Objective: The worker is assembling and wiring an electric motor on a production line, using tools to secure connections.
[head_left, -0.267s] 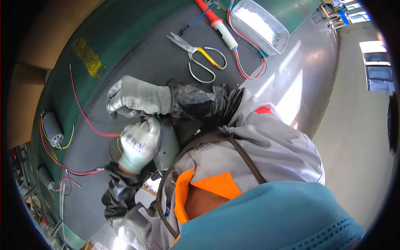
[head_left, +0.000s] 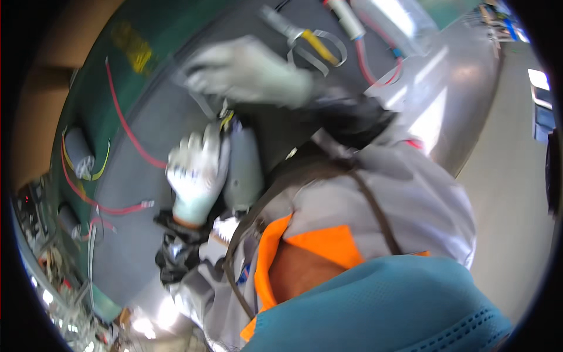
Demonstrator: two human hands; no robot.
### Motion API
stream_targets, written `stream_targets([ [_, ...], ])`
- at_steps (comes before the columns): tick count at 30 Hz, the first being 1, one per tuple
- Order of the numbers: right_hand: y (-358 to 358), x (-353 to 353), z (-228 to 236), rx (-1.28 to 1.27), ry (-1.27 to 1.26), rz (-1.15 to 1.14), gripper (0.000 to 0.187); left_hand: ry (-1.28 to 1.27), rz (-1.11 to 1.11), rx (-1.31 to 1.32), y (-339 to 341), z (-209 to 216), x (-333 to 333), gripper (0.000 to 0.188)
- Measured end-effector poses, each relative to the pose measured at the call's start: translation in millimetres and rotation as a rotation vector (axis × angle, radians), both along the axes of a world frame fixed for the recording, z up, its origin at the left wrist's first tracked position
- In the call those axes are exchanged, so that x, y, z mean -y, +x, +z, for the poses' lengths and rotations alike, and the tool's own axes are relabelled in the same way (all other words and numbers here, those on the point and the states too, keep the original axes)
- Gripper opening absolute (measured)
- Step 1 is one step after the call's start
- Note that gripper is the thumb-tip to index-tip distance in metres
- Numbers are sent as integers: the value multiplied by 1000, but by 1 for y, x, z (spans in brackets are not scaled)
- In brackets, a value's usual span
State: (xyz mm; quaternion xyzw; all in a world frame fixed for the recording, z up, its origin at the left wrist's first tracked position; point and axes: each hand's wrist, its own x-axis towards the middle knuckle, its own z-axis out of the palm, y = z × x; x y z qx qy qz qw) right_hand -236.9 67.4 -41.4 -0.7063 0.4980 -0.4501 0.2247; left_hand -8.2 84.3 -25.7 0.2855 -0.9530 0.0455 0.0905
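Item 1: grey cylindrical part [head_left: 243,167], capacitor-like, w/ yellow and dark leads at its top end; lies lengthwise on dark grey mat [head_left: 135,234] of the counter, close in front of the wearer's chest, prob. kept there so both hands can work it. Item 2: left hand [head_left: 196,170], white knit glove, fingers curled around the cylinder's left side, thumb up near the wired end; grip looks like a steadying hold; wrist enters from below, dark sleeve cover bunched at the cuff. Item 3: right hand [head_left: 249,73], grey-white glove, motion-blurred; reaches across from the right, forearm in dark sleeve, palm down, fingers bent over the mat's upper part just above the cylinder's leads; whether it pinches a wire or is closed empty: cannot tell, too blurred. Item 4: scissors [head_left: 311,44], grey handles w/ yellow stripe, lying flat just beyond the right hand. Item 5: red-and-white probe-type tool [head_left: 346,17] w/ red cable looping down-right, beside a clear plastic tray [head_left: 399,20]. Item 6: loose red wire [head_left: 126,120] trailing over mat and green board at left. Item 7: second grey cylinder [head_left: 79,152] w/ yellow and red leads, well apart at far left, set aside from the work.
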Motion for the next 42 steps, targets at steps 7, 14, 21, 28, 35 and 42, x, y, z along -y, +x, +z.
stream_targets([
  [7,-86,-114,-22,-476,8,-607,33,59,-120,-319,-28,-3,23,23],
  [14,-76,-128,-64,-741,120,-489,57,1504,203,-605,-31,3,56,41],
  [21,-65,-193,-30,-796,483,-324,76,1310,-263,-1059,0,-41,69,54],
  [28,-118,-171,-14,504,715,-61,64,1082,-397,-928,-5,-62,87,48],
  [35,-85,-96,0,-333,489,330,56,1717,-131,-1119,-10,-53,72,50],
  [42,-42,-76,51,-802,611,128,66,372,-411,-754,24,-47,89,40],
])
